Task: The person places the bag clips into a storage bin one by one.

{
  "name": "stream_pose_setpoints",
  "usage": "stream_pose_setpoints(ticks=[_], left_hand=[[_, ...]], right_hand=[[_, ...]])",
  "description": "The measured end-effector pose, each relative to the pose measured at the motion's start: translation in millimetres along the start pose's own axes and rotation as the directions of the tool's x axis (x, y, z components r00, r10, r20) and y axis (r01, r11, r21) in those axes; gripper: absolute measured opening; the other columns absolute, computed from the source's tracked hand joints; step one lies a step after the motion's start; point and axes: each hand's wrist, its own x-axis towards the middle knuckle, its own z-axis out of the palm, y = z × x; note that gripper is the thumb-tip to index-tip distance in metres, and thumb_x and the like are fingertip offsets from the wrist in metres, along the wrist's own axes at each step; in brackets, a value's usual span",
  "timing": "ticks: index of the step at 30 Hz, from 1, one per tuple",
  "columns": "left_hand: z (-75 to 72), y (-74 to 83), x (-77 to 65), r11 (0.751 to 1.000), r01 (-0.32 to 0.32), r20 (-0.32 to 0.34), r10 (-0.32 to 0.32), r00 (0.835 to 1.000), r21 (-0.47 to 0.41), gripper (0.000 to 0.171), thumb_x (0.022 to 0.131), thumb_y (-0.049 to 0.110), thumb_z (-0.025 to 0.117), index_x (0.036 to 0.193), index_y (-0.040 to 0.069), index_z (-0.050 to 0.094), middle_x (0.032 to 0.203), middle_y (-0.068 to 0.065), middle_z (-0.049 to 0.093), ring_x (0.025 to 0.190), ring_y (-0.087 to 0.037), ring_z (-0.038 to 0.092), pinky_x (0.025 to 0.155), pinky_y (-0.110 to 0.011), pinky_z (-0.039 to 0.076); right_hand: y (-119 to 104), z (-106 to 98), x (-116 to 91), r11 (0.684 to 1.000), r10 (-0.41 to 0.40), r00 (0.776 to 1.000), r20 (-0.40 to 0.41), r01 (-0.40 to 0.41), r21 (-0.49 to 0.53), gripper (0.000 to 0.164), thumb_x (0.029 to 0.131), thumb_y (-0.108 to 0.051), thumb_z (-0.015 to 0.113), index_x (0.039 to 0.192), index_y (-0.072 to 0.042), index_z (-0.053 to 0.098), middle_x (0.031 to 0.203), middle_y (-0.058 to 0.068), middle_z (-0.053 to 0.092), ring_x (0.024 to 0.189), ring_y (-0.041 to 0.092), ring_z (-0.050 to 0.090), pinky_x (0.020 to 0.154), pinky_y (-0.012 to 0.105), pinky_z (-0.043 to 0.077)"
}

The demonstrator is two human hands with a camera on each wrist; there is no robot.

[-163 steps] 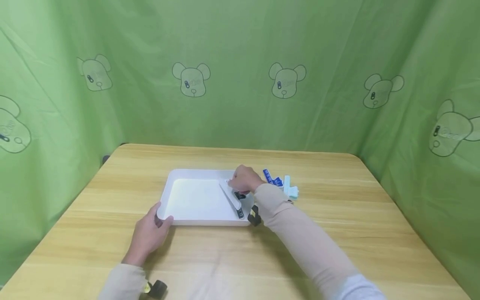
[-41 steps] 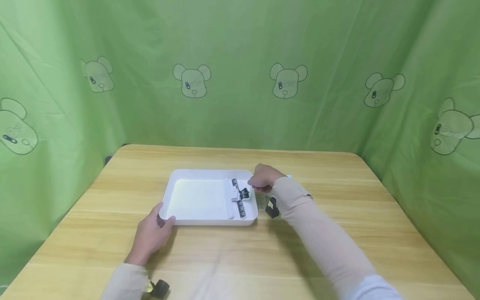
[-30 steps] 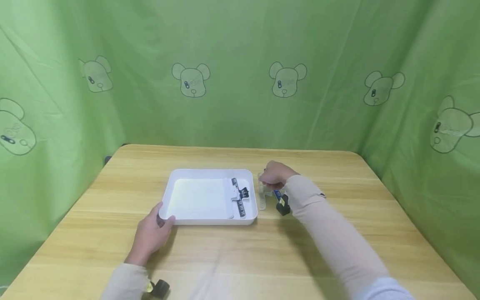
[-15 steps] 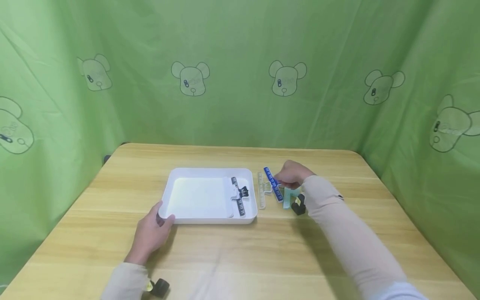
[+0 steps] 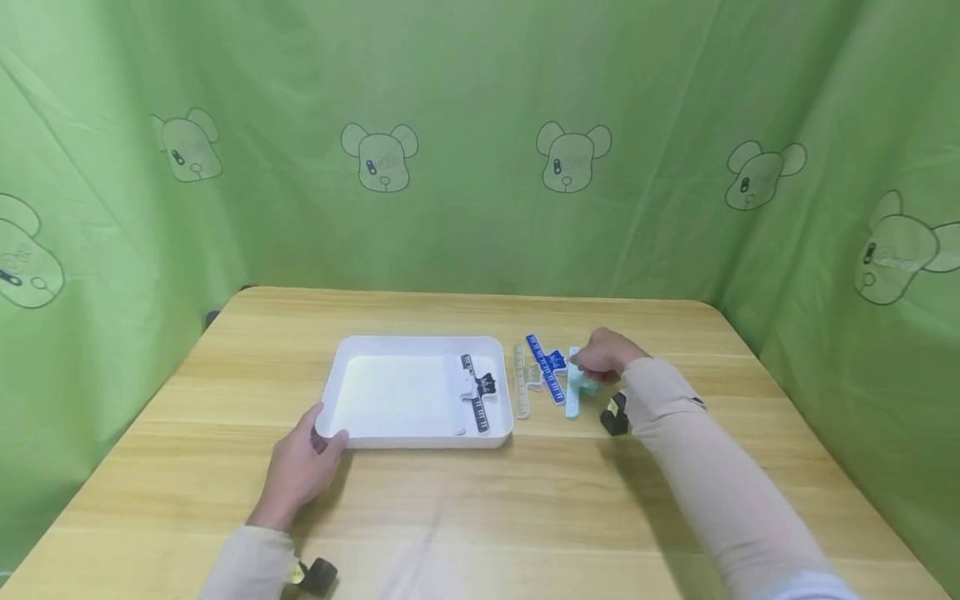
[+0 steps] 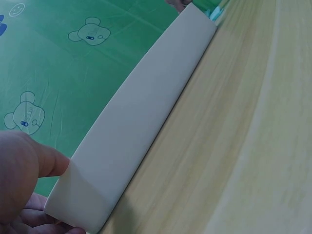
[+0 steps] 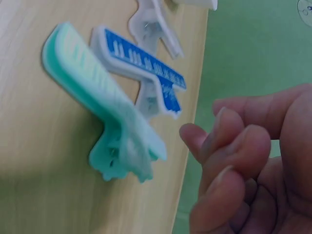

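Mint-green plastic marks the clip (image 5: 573, 402) nearest my right hand (image 5: 606, 353); it lies on the wooden counter (image 5: 525, 517), just beside a blue clip (image 5: 546, 371). I have the right arm reaching in from the lower right, its beige sleeve (image 5: 720, 467) slanting up and across to a hand above the mint clip. From the right wrist view I read that hand as unladen: fingers loosely bent, a gap between them and the clips. A clear clip (image 5: 521, 396) lies between the blue one and the white tray (image 5: 416, 443). My left hand (image 5: 300, 467) grips the tray's near left corner, thumb against the near wall, the forearm angled up from the lower left. Inside, at the tray's right end, rests a black-and-white clip (image 5: 481, 408).
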Motion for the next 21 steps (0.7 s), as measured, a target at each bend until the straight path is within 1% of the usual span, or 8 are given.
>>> stream_pose_setpoints(ticks=[3, 6, 9, 10, 15, 17, 19, 21], left_hand=[[0.0, -0.4, 0.3, 1.000, -0.002, -0.002, 0.002, 1.000, -0.001, 0.070, 0.097, 0.026, 0.055, 0.149, -0.008, 0.023, 0.145, -0.033, 0.036, 0.131, -0.048, 0.038, 0.110, -0.055, 0.031], [0.0, -0.6, 0.7, 1.000, -0.002, -0.004, 0.002, 1.000, -0.005, 0.070, 0.097, 0.026, 0.056, 0.149, -0.008, 0.023, 0.145, -0.033, 0.035, 0.131, -0.047, 0.038, 0.109, -0.054, 0.031], [0.5, -0.8, 0.9, 1.000, -0.003, -0.007, 0.003, 1.000, -0.008, 0.070, 0.097, 0.026, 0.056, 0.149, -0.008, 0.023, 0.145, -0.033, 0.036, 0.131, -0.047, 0.038, 0.109, -0.054, 0.032], [0.6, -0.8, 1.0, 1.000, -0.004, -0.008, 0.004, 1.000, -0.008, 0.070, 0.097, 0.026, 0.056, 0.149, -0.008, 0.023, 0.145, -0.033, 0.036, 0.131, -0.047, 0.038, 0.109, -0.054, 0.032], [0.7, -0.9, 1.2, 1.000, -0.009, -0.010, 0.009, 1.000, -0.006, 0.070, 0.097, 0.026, 0.055, 0.149, -0.008, 0.023, 0.145, -0.033, 0.036, 0.131, -0.048, 0.038, 0.109, -0.055, 0.031], [0.8, -0.8, 1.0, 1.000, -0.007, -0.008, 0.007, 1.000, -0.002, 0.070, 0.097, 0.026, 0.055, 0.149, -0.008, 0.023, 0.145, -0.033, 0.036, 0.131, -0.048, 0.038, 0.110, -0.055, 0.031], [0.9, -0.7, 0.8, 1.000, -0.003, -0.005, 0.003, 1.000, 0.002, 0.070, 0.097, 0.027, 0.055, 0.149, -0.008, 0.023, 0.145, -0.033, 0.035, 0.131, -0.048, 0.037, 0.110, -0.056, 0.030], [1.1, -0.5, 0.5, 1.000, 0.001, -0.002, -0.001, 1.000, 0.006, 0.070, 0.097, 0.027, 0.055, 0.149, -0.008, 0.023, 0.145, -0.034, 0.035, 0.132, -0.049, 0.036, 0.110, -0.056, 0.030]], right_hand=[[7, -1, 1, 1.000, -0.001, 1.000, -0.001, 0.001, -0.022, 0.041, 0.092, -0.018, 0.054, 0.052, -0.014, 0.049, 0.047, -0.004, 0.042, 0.042, 0.007, 0.037, 0.042, 0.018, 0.035], [13, -1, 3, 1.000, 0.009, 1.000, 0.004, -0.009, -0.021, 0.042, 0.091, -0.017, 0.053, 0.049, -0.016, 0.048, 0.045, -0.005, 0.042, 0.041, 0.007, 0.036, 0.042, 0.018, 0.033], [20, -3, 3, 1.000, 0.024, 1.000, 0.008, -0.024, 0.003, 0.041, 0.092, -0.017, 0.052, 0.051, -0.015, 0.048, 0.045, -0.005, 0.042, 0.041, 0.007, 0.035, 0.043, 0.019, 0.033], [21, -4, 3, 0.999, 0.030, 1.000, 0.003, -0.030, 0.015, 0.038, 0.093, -0.018, 0.053, 0.055, -0.013, 0.049, 0.045, -0.005, 0.042, 0.041, 0.007, 0.036, 0.043, 0.019, 0.034], [28, -4, 1, 0.998, 0.060, 0.998, -0.022, -0.060, 0.005, 0.030, 0.091, -0.019, 0.054, 0.062, -0.010, 0.050, 0.047, -0.004, 0.043, 0.041, 0.008, 0.037, 0.044, 0.020, 0.035], [31, -2, 2, 0.997, 0.073, 0.997, -0.021, -0.073, -0.015, 0.033, 0.090, -0.020, 0.053, 0.059, -0.011, 0.051, 0.046, -0.004, 0.043, 0.041, 0.008, 0.036, 0.043, 0.019, 0.034], [34, 0, 3, 0.997, 0.077, 0.997, -0.008, -0.077, -0.003, 0.033, 0.091, -0.019, 0.053, 0.059, -0.012, 0.051, 0.046, -0.004, 0.043, 0.041, 0.007, 0.036, 0.042, 0.019, 0.032], [36, 2, 5, 0.997, 0.078, 0.997, 0.007, -0.079, 0.017, 0.031, 0.088, -0.016, 0.054, 0.057, -0.012, 0.051, 0.045, -0.005, 0.043, 0.040, 0.007, 0.035, 0.041, 0.018, 0.031]])
